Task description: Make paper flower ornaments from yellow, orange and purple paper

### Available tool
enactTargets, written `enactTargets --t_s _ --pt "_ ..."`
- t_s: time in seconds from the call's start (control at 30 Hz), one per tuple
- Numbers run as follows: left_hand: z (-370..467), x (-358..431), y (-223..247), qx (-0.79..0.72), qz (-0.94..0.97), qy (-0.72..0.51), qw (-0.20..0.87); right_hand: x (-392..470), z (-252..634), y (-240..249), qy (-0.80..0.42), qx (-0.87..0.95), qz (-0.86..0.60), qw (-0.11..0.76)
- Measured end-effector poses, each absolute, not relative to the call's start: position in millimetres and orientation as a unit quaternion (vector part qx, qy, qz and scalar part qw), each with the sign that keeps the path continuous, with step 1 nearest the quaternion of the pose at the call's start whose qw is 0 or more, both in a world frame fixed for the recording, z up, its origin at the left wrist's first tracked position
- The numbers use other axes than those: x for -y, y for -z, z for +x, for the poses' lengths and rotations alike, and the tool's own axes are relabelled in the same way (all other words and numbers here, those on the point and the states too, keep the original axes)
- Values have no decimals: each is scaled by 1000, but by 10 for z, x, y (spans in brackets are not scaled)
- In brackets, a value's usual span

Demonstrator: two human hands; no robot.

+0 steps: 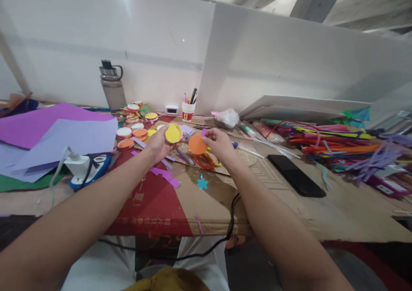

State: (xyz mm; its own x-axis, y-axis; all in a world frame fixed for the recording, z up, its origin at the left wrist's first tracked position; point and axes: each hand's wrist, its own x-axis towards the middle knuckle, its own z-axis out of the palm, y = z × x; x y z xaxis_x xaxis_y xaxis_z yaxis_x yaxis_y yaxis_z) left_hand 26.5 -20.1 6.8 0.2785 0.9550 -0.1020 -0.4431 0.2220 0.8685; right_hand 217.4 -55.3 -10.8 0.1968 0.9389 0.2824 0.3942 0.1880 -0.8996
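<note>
Between the fingers of my left hand point(158, 147) is a yellow disc point(174, 133) with a pale rim, tilted toward me. My right hand point(219, 144) pinches the edge of a flat orange paper circle point(197, 144), a short gap to the right of the yellow disc. A small purple paper piece point(204, 132) shows by the right fingertips. Red-handled scissors point(204, 162) lie just below the orange circle, partly covered by it. Left of my left hand several similar round discs, such as an orange one point(125, 144), rest on the table.
Purple paper strips point(165, 176) and a blue star-shaped cutout point(202, 183) lie on the cardboard point(222, 201). A black phone point(295, 175) and a heap of pipe cleaners point(337, 147) are at right. Lilac sheets point(67, 143), a power strip point(90, 171) and a bottle point(112, 87) stand left.
</note>
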Motion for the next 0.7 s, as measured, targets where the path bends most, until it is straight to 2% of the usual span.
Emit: enactTargets --t_s 0.13,0.2,0.37,0.47,0.57,0.7 --pt "256 222 -80 -335 386 -472 718 518 2174 230 -196 613 -678 355" --pt "259 234 -69 -328 387 -455 731 531 2160 243 -136 624 -706 306" --pt "262 224 -30 -295 381 -435 760 629 2278 57 3 619 -722 310" --pt "250 209 -21 -266 381 -437 770 677 2462 -50 96 577 -771 252" --pt "227 201 -23 -222 389 -439 779 662 2626 -23 72 550 -822 132" --pt "193 208 -33 -184 404 -448 776 597 2710 107 -9 538 -839 75"
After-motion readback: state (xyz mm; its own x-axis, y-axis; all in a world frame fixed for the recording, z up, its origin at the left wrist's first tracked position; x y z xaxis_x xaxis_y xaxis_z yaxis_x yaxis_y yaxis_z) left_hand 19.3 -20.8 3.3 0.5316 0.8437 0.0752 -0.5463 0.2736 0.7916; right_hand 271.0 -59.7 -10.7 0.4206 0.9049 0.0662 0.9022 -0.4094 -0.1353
